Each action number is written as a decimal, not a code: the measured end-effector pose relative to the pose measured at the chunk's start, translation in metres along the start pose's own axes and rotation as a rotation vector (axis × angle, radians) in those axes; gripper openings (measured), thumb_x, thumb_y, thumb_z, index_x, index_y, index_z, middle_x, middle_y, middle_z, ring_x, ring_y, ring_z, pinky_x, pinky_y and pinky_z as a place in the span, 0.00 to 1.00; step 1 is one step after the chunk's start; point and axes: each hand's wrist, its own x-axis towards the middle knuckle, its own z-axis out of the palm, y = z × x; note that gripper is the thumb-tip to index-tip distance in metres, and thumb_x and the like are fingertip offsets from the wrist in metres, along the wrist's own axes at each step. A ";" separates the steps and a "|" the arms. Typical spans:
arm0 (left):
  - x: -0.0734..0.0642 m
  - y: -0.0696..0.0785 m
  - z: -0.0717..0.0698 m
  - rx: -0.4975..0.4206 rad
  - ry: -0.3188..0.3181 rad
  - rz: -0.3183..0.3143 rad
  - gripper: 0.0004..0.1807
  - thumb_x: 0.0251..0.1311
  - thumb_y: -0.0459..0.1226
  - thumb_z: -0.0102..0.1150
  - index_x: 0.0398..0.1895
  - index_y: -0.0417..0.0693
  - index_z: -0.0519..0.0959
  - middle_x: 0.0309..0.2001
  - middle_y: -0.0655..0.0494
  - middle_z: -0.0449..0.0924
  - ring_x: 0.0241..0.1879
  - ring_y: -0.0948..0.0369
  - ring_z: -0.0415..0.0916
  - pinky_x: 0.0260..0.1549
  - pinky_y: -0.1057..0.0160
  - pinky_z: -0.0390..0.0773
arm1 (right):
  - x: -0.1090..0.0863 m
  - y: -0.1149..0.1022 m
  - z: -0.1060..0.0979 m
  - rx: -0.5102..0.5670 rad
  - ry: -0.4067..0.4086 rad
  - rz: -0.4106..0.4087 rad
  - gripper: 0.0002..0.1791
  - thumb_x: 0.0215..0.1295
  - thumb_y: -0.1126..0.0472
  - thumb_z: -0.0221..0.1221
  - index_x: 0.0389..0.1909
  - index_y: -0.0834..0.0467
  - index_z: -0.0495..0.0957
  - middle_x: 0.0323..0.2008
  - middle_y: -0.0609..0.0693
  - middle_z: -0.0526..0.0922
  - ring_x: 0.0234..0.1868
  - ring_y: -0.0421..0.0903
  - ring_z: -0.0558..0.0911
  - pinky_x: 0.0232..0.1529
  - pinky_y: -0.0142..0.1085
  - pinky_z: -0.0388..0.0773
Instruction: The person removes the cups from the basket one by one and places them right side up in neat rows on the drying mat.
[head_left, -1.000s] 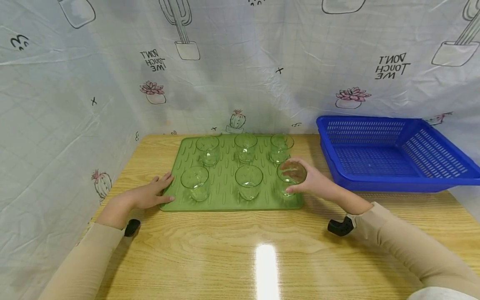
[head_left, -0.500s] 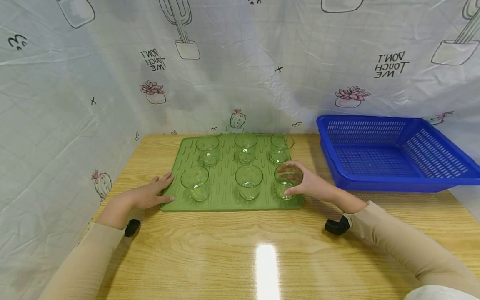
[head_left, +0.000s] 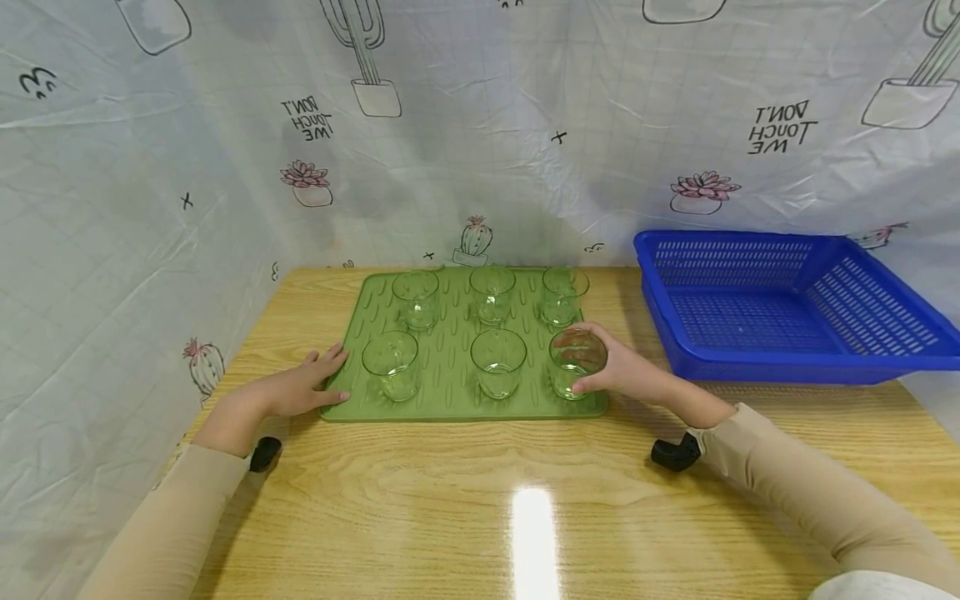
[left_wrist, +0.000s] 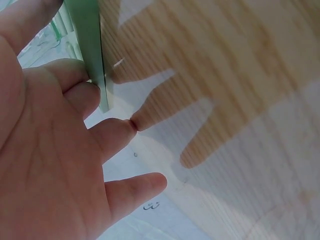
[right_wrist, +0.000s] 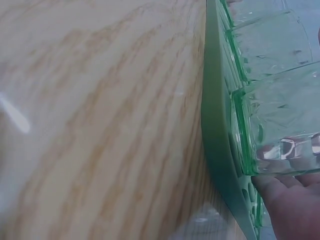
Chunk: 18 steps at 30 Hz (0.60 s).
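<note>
Clear drinking glasses stand upright in two rows of three on a green ribbed drying mat [head_left: 446,404]. At the front right corner, my right hand [head_left: 624,368] curls round a glass [head_left: 564,372], thumb at its near side and fingers behind it. In the right wrist view this glass [right_wrist: 285,112] has its base on or very near the mat; I cannot tell which. My left hand [head_left: 300,390] rests at the mat's left edge with fingers extended. The left wrist view shows its fingers [left_wrist: 82,97] touching the mat's side [left_wrist: 89,40]. Nearest to it is the front left glass [head_left: 392,367].
A blue plastic basket [head_left: 787,367] with slotted walls stands at the right rear of the wooden table [head_left: 405,508]. A white patterned curtain [head_left: 480,125] hangs behind and along the left. Black wrist devices [head_left: 677,452] sit under both forearms.
My right hand and its glass have moved slightly left and down on the mat, then stayed there. My left hand has held its place at the mat's edge.
</note>
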 end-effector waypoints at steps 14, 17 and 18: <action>0.000 0.001 -0.002 -0.005 -0.011 -0.007 0.48 0.76 0.49 0.55 0.81 0.30 0.41 0.80 0.31 0.28 0.74 0.27 0.22 0.66 0.23 0.37 | -0.004 -0.004 -0.007 -0.012 -0.034 0.000 0.59 0.57 0.64 0.75 0.76 0.73 0.42 0.73 0.78 0.54 0.72 0.76 0.56 0.61 0.41 0.77; 0.000 0.001 -0.002 0.000 -0.010 -0.007 0.49 0.76 0.50 0.55 0.81 0.30 0.41 0.80 0.31 0.28 0.74 0.27 0.22 0.66 0.23 0.36 | -0.007 -0.006 -0.008 -0.103 -0.004 -0.026 0.53 0.62 0.66 0.71 0.77 0.72 0.45 0.73 0.77 0.56 0.72 0.76 0.59 0.64 0.41 0.74; -0.001 0.001 -0.002 0.003 -0.009 -0.007 0.49 0.76 0.50 0.55 0.81 0.30 0.41 0.80 0.31 0.28 0.74 0.27 0.22 0.66 0.23 0.37 | -0.008 -0.007 -0.008 -0.135 0.010 -0.036 0.49 0.65 0.68 0.68 0.77 0.72 0.46 0.73 0.76 0.57 0.72 0.75 0.59 0.65 0.43 0.73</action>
